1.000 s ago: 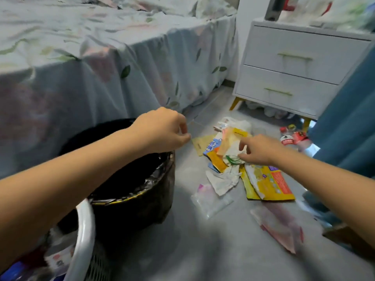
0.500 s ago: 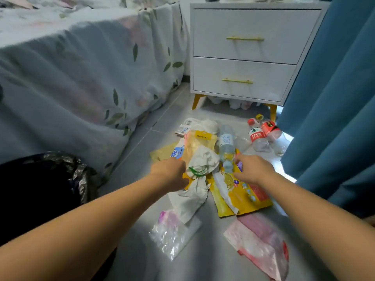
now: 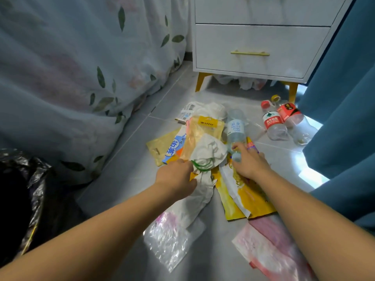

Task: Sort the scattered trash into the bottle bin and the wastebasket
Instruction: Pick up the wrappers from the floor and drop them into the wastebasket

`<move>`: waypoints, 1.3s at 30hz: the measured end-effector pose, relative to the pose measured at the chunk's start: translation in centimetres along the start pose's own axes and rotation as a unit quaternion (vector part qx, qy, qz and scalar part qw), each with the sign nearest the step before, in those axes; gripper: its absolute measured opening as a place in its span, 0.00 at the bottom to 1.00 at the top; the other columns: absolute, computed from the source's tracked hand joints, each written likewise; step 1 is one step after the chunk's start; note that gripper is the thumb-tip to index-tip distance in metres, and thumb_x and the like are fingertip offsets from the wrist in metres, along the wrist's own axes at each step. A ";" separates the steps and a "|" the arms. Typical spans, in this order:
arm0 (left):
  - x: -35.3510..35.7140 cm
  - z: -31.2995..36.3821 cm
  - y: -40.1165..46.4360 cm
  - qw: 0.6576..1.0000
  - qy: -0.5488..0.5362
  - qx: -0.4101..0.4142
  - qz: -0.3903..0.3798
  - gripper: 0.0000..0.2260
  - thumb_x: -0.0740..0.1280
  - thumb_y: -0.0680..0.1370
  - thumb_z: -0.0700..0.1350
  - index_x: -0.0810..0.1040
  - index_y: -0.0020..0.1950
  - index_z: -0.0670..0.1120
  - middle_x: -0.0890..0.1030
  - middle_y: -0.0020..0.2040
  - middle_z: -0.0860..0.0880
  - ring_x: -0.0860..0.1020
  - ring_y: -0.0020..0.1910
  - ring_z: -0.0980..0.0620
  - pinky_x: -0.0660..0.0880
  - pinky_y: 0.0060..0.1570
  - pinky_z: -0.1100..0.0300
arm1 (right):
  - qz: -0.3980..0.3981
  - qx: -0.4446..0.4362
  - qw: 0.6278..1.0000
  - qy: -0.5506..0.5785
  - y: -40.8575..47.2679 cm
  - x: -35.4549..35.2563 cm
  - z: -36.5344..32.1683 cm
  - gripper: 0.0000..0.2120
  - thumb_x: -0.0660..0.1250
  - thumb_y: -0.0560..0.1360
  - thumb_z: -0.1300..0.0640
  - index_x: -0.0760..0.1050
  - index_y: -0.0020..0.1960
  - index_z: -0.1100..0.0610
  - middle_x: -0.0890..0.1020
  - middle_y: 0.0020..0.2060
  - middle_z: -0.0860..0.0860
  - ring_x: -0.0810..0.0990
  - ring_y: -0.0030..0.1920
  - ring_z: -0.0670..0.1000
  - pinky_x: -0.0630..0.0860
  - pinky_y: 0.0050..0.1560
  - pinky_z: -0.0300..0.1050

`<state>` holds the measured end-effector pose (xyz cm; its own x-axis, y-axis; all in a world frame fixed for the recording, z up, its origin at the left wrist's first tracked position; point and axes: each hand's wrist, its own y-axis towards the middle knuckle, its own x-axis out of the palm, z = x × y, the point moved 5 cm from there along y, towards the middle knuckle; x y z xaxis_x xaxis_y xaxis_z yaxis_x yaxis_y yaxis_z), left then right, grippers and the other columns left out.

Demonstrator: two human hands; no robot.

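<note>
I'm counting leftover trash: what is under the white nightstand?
Crumpled white items lie on the floor under the nightstand, between its yellow legs. The cabinet hides whatever lies farther back.

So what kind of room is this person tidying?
Most likely a bedroom: a bed draped in a leaf-print sheet, a white two-drawer nightstand on yellow legs, and a teal curtain beside it, above a grey tiled floor.

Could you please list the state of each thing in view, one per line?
Left hand: on the white crumpled wrapper, fingers curled at its edge.
Right hand: fingers curled round the blue-label bottle, which lies flat.
Red-label bottles: lying on their sides, apart from the hands.
Lower drawer: closed.
Black-lined wastebasket: only its edge shows.
</note>
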<state>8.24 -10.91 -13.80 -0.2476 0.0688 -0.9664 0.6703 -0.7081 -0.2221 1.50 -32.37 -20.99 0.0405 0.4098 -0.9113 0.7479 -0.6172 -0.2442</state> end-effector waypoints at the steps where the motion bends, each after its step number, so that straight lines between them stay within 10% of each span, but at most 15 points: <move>1: 0.2 -0.3 0.0 1.000 0.001 -0.004 -0.002 0.17 0.61 0.77 0.54 0.71 0.64 0.50 0.74 0.62 0.48 0.74 0.59 0.46 0.70 0.49 0.57 | -0.010 -0.009 1.000 -0.015 0.2 0.6 -0.1 0.20 0.60 0.76 0.47 0.60 0.67 0.41 0.70 0.63 0.60 0.68 0.63 0.65 0.69 0.62 0.57; 6: 0.8 -1.2 0.0 1.000 -0.011 -0.022 -0.008 0.15 0.61 0.77 0.53 0.72 0.63 0.50 0.74 0.61 0.48 0.75 0.58 0.46 0.71 0.48 0.56 | -0.001 -0.031 0.997 -0.071 0.0 2.1 -0.1 0.17 0.59 0.78 0.48 0.65 0.66 0.43 0.69 0.64 0.59 0.66 0.65 0.63 0.71 0.60 0.57; 11: 0.4 -1.4 -0.4 1.000 -0.011 -0.012 -0.007 0.16 0.61 0.77 0.51 0.71 0.64 0.50 0.74 0.61 0.49 0.74 0.59 0.47 0.73 0.49 0.54 | 0.181 -0.052 0.982 -0.006 -2.1 -1.4 0.2 0.08 0.62 0.77 0.48 0.74 0.54 0.50 0.77 0.49 0.58 0.74 0.54 0.61 0.72 0.43 0.50; 21: -2.6 0.5 -1.4 0.983 -0.176 -0.015 0.049 0.31 0.71 0.70 0.57 0.65 0.69 0.48 0.70 0.66 0.48 0.73 0.61 0.48 0.74 0.57 0.51 | 0.376 -0.045 0.919 0.109 -6.6 -13.0 -0.1 0.19 0.63 0.75 0.44 0.74 0.58 0.55 0.81 0.40 0.61 0.78 0.44 0.65 0.72 0.42 0.50; 29: -5.4 4.8 -4.3 0.889 -0.453 0.053 0.040 0.46 0.80 0.62 0.55 0.61 0.74 0.47 0.69 0.69 0.52 0.68 0.66 0.56 0.69 0.62 0.63 | 0.170 -0.234 0.901 0.325 -10.0 -16.1 -6.7 0.18 0.66 0.61 0.44 0.75 0.32 0.60 0.71 0.25 0.52 0.67 0.27 0.47 0.63 0.28 0.42; 36: -4.7 2.8 -5.3 0.855 -0.513 0.040 0.063 0.24 0.80 0.63 0.48 0.77 0.55 0.49 0.84 0.48 0.51 0.82 0.46 0.55 0.81 0.46 0.58 | 0.054 -0.182 0.788 0.585 -10.7 -14.0 -8.5 0.12 0.64 0.73 0.49 0.76 0.41 0.59 0.65 0.19 0.47 0.61 0.21 0.47 0.60 0.24 0.36; 39: -4.1 1.1 -5.6 0.837 -0.541 0.011 0.083 0.21 0.80 0.64 0.50 0.78 0.54 0.49 0.84 0.47 0.51 0.83 0.45 0.55 0.80 0.46 0.59 | 0.085 -0.080 0.846 0.520 -8.0 -11.1 -5.4 0.10 0.64 0.77 0.50 0.77 0.53 0.55 0.73 0.28 0.50 0.71 0.28 0.49 0.70 0.30 0.41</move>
<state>4.74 -8.05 -8.50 -0.6491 -0.6997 -0.2984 0.7479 -0.6587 -0.0823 -1.36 -28.39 -7.13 0.6558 0.7447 -0.1240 0.7493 -0.6621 -0.0140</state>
